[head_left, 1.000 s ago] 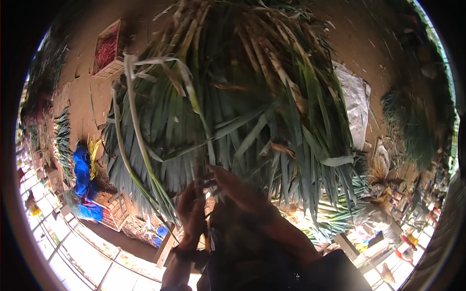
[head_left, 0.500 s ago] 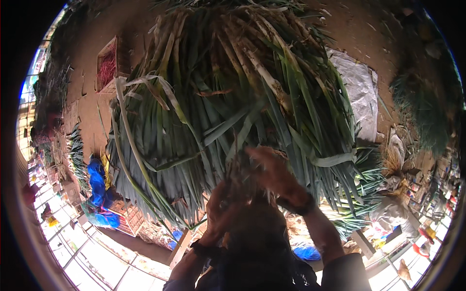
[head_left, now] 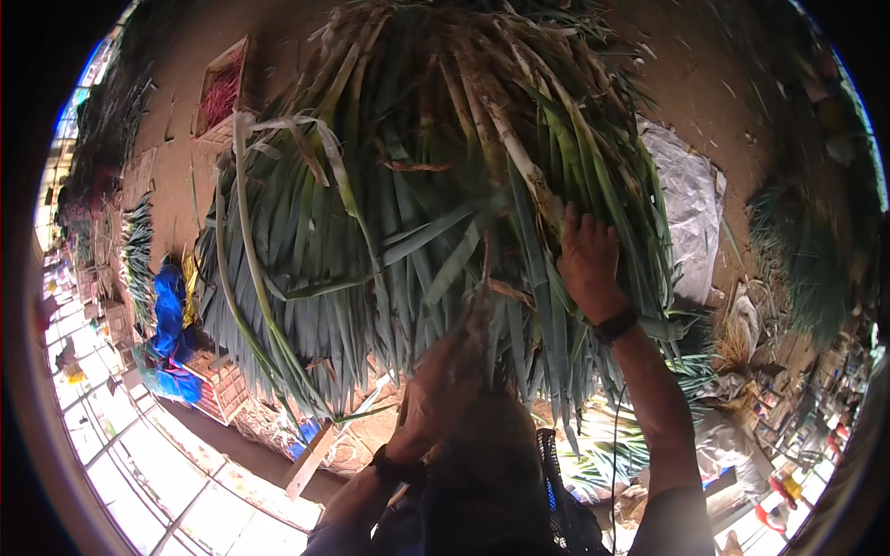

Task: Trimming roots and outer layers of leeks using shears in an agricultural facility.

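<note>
A big heap of leeks (head_left: 324, 232) spreads before me, pale root ends at the far side and green leaves hanging toward me. My right hand (head_left: 591, 264) lies on the right part of the heap, fingers stretched out, their tips at the lower end of a thick pale leek (head_left: 524, 167). Low in the middle, close to my body, my left hand (head_left: 438, 394) is closed. What it holds is blurred and I cannot make it out; a thin brownish strand (head_left: 485, 264) rises just above it. Dark bands circle both wrists.
An open crate (head_left: 244, 79) with thin red things stands at the far left. To the right of the heap lies a crumpled whitish sheet (head_left: 686, 204). Blue cloth (head_left: 170, 306) and an orange slatted crate (head_left: 218, 385) are at the left. More leeks (head_left: 607, 454) lie near my right forearm.
My right hand has moved away from the left, out to the right and farther onto the leeks. My left hand stays low in the middle. The view has shifted slightly.
</note>
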Motion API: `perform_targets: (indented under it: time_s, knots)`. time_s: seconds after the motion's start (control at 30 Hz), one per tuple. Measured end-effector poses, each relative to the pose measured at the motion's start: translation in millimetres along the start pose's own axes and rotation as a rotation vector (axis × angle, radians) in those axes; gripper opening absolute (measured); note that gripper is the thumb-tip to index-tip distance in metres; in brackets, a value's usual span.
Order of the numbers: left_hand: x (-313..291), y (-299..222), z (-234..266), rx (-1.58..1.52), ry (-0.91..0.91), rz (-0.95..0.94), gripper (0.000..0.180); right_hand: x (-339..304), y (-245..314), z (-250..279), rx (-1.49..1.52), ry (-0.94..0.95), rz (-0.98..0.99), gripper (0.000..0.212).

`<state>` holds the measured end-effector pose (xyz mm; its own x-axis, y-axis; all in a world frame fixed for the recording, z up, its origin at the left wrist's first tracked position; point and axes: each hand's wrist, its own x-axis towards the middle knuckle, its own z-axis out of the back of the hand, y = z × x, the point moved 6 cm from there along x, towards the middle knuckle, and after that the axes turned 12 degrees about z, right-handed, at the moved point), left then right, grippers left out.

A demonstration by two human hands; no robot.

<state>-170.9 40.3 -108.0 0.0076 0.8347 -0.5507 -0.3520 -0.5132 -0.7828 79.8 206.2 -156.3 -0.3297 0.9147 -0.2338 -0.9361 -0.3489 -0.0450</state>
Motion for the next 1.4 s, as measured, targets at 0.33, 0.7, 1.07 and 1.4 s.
perform_targets:
  time_s: [0.33,0.7,1.07,1.4]
  knots:
    - [-41.3,-44.3,-22.2,0.174,0.000,-0.212,0.060,-55.0,20.9,66.2,0.446,-0.060,0.295,0.095]
    - [67.9,-40.2,-42.7,0.229,-0.129,-0.337,0.061,-67.7,17.1,16.1,0.397,-0.065,0.293,0.084]
    - [144.6,-83.4,-20.6,0.318,-0.215,-0.223,0.038,-65.0,29.0,24.6,0.066,-0.093,0.200,0.081]
    - [77.3,-55.5,-23.9,0.221,-0.128,-0.397,0.053,-63.4,41.5,-12.9,-0.165,-0.088,0.050,0.071]
